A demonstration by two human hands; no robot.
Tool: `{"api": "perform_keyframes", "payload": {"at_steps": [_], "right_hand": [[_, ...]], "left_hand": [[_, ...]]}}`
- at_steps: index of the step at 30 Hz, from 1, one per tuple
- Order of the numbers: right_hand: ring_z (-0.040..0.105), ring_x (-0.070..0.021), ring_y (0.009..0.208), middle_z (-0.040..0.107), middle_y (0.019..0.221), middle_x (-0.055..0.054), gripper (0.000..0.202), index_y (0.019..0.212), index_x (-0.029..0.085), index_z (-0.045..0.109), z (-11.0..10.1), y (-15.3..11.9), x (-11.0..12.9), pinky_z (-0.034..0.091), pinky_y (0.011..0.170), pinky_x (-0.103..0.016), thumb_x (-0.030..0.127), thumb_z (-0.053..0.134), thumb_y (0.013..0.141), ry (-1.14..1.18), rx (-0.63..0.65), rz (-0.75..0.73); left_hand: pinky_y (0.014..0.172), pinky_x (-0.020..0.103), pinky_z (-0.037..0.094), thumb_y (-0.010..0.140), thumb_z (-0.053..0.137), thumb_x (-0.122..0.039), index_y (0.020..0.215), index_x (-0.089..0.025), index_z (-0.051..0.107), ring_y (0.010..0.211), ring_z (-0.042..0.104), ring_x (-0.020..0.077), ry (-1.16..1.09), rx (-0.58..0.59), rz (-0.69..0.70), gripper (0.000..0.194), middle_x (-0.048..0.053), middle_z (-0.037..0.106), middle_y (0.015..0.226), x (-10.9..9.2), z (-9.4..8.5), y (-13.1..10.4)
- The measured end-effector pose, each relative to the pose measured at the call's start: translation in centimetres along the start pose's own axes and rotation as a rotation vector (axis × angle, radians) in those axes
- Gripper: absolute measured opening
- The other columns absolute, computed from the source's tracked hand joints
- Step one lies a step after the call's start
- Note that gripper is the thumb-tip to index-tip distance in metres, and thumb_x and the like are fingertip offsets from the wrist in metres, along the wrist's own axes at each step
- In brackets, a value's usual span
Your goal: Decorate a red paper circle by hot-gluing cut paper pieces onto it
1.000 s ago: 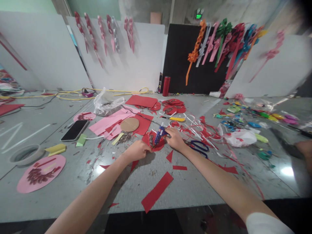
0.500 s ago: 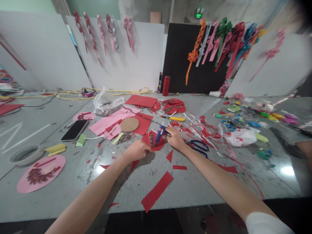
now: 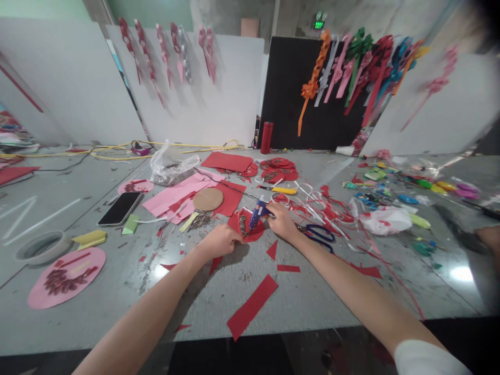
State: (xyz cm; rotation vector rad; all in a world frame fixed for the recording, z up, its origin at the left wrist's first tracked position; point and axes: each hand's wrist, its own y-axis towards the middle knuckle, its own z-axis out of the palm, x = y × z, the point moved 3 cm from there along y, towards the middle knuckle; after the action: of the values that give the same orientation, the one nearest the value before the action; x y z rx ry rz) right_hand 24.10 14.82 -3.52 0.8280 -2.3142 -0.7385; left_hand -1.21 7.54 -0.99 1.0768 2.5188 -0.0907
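My right hand (image 3: 280, 221) is closed round a blue glue gun (image 3: 258, 213), its nozzle pointing down over a red round piece (image 3: 255, 233) that bears a row of small brown bits (image 3: 242, 224). My left hand (image 3: 222, 240) pinches the lower left edge of that red piece. Just behind lie a brown cardboard disc (image 3: 208, 199) and a heap of small brown bits (image 3: 200, 221). Dark-handled scissors (image 3: 321, 237) rest to the right of my right hand.
A phone (image 3: 120, 208), a tape roll (image 3: 42, 248) and a pink decorated disc (image 3: 66, 278) lie at left. Farther back stand a plastic bag (image 3: 172, 169) and a red bottle (image 3: 266, 138). Ribbons and scraps cover the right side. Another person's hand (image 3: 488, 238) shows at far right.
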Motion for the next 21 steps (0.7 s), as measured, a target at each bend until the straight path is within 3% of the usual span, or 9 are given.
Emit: {"api": "perform_keyframes", "payload": {"at_steps": [5, 9, 13, 17, 21], "right_hand": [[0.063, -0.0299, 0.104, 0.070, 0.110, -0.012, 0.024, 0.114, 0.021, 0.066, -0.2, 0.0, 0.1, 0.050, 0.096, -0.045, 0.020, 0.063, 0.091, 0.033, -0.048, 0.061], [0.062, -0.0246, 0.086, 0.066, 0.094, -0.006, 0.014, 0.103, 0.022, 0.061, -0.7, 0.0, 0.5, 0.050, 0.081, -0.037, 0.032, 0.061, 0.094, 0.112, -0.085, 0.194], [0.055, -0.0211, 0.073, 0.061, 0.084, -0.003, 0.016, 0.097, 0.023, 0.057, -1.1, 0.0, 0.9, 0.045, 0.071, -0.033, 0.038, 0.062, 0.094, 0.111, -0.096, 0.235], [0.052, -0.0196, 0.069, 0.058, 0.081, -0.001, 0.016, 0.094, 0.023, 0.054, -1.2, 0.0, 1.0, 0.041, 0.067, -0.032, 0.038, 0.060, 0.096, 0.129, -0.091, 0.248], [0.054, -0.0206, 0.074, 0.059, 0.085, -0.002, 0.017, 0.098, 0.023, 0.055, -1.1, 0.0, 0.9, 0.042, 0.070, -0.033, 0.039, 0.059, 0.097, 0.119, -0.081, 0.236]], "left_hand": [[0.084, 0.025, 0.055, 0.070, 0.052, 0.000, 0.103, -0.026, 0.085, 0.094, 0.078, 0.0189, 0.008, -0.010, 0.006, 0.054, 0.002, 0.084, 0.101, 0.0, -0.2, 0.0], [0.083, 0.025, 0.055, 0.069, 0.051, 0.001, 0.102, -0.026, 0.085, 0.094, 0.078, 0.0194, -0.022, -0.023, 0.004, 0.054, 0.001, 0.084, 0.100, 0.1, 0.0, 0.0], [0.079, 0.023, 0.055, 0.068, 0.047, 0.003, 0.095, -0.023, 0.085, 0.084, 0.077, 0.0168, -0.163, -0.076, -0.024, 0.053, 0.001, 0.084, 0.091, 0.5, 0.1, 0.1], [0.075, 0.023, 0.053, 0.073, 0.045, 0.003, 0.089, -0.018, 0.083, 0.077, 0.075, 0.0159, -0.186, -0.230, -0.152, 0.046, 0.004, 0.082, 0.083, 1.4, -0.9, -0.1], [0.075, 0.028, 0.050, 0.077, 0.049, -0.003, 0.078, -0.018, 0.077, 0.081, 0.073, 0.0209, 0.073, -0.274, -0.366, 0.031, 0.007, 0.078, 0.081, 2.3, -2.9, -0.7]]}}
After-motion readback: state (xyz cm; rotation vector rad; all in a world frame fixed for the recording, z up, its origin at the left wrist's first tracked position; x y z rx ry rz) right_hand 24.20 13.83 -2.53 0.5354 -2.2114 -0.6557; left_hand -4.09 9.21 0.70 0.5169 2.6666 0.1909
